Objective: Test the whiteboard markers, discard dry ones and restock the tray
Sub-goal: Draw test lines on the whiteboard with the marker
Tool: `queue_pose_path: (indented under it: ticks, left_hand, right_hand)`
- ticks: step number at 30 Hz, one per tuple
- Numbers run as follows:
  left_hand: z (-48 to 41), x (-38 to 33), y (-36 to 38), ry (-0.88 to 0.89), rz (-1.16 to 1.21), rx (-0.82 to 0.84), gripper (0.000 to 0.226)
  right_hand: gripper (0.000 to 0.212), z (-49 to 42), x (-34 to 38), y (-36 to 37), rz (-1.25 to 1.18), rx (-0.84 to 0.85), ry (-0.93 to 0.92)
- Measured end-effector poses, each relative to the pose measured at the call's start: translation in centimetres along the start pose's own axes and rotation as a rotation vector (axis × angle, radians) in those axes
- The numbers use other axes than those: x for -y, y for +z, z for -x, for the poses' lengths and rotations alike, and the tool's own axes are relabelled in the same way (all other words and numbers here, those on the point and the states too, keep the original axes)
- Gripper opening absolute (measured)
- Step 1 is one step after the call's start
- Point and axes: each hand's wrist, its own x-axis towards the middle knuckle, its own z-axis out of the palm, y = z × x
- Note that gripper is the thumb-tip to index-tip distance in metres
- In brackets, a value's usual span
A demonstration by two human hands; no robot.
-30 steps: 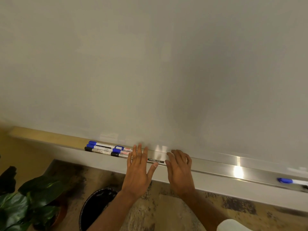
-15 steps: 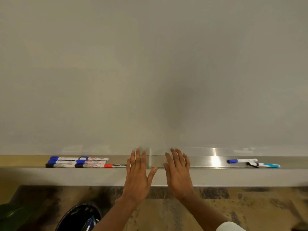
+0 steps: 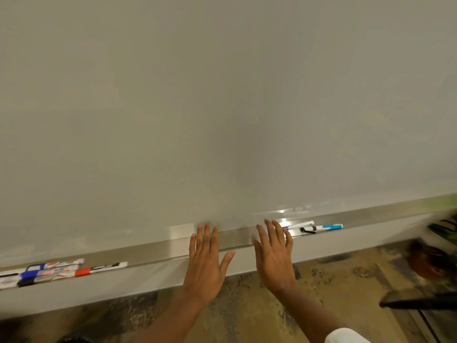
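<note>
A blank whiteboard [image 3: 222,107] fills the view, with a metal marker tray [image 3: 153,251] along its lower edge. Several markers [image 3: 49,271] with blue, black and red caps lie bunched at the tray's left end. Further right lie a white marker [image 3: 300,224] with a blue cap and a light-blue-capped marker [image 3: 321,228]. My left hand [image 3: 205,263] and my right hand [image 3: 274,256] are held flat with fingers straight in front of the tray's middle, holding nothing. My right fingertips partly hide the white marker's blue cap.
A pale ledge [image 3: 99,290] runs below the tray. Beneath it is patterned brown flooring [image 3: 247,315]. A potted plant [image 3: 435,253] and a dark object [image 3: 420,303] stand at the right edge, blurred. A dark rim shows at the bottom left edge.
The view has swung right: the left marker bunch slid toward the left edge and the two right markers now sit beside my right fingers. Both hands stay flat and empty.
</note>
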Motion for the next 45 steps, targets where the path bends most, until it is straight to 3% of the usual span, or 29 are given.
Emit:
queue_pose_path:
  ticks: [12, 19, 33, 39, 45]
  left_hand:
    - [-3.4, -6.5, 3.9, 0.028, -0.052, 0.102, 0.096]
    - [-4.3, -7.7, 6.0, 0.032, -0.064, 0.115, 0.092]
    - [-4.6, -7.1, 8.5, 0.051, -0.003, 0.026, 0.081]
    - [-4.4, -7.4, 7.6, 0.054, 0.055, -0.013, 0.077]
    - [-4.7, -8.0, 4.3, 0.051, 0.342, -0.192, 0.052]
  right_hand:
    - [0.043, -2.3, -9.5, 1.6, 0.103, -0.007, 0.092]
    - [0.059, -4.1, -10.7, 1.9, 0.114, 0.091, 0.079]
    - [0.048, -6.2, -11.8, 3.2, 0.076, 0.071, 0.007]
    - [0.050, -5.9, -11.1, 3.8, 0.027, -0.028, -0.132]
    - [0.039, -6.3, -7.3, 2.0, -0.150, -0.208, -0.276]
